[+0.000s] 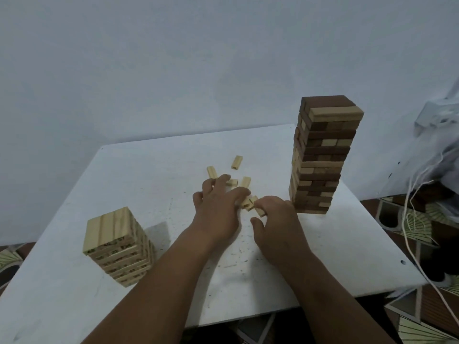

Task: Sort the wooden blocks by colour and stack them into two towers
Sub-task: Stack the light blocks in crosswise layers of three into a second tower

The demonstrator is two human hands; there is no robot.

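A short tower of light wooden blocks [118, 247] stands at the table's near left. At the right rises a tall tower of mixed dark and light blocks [320, 155]. Several loose light blocks [237, 162] lie scattered in the middle of the white table [139, 175]. My left hand [218, 207] reaches over them, its fingers bent onto blocks near the middle. My right hand [275, 219] pinches a light block [258, 209] just left of the tall tower's base. Part of the loose pile is hidden under my fingers.
A pale wall stands behind the table. White cords [412, 219] and a translucent bag [439, 135] hang beside the right edge. Patterned floor tiles [422, 319] show at the right and lower left.
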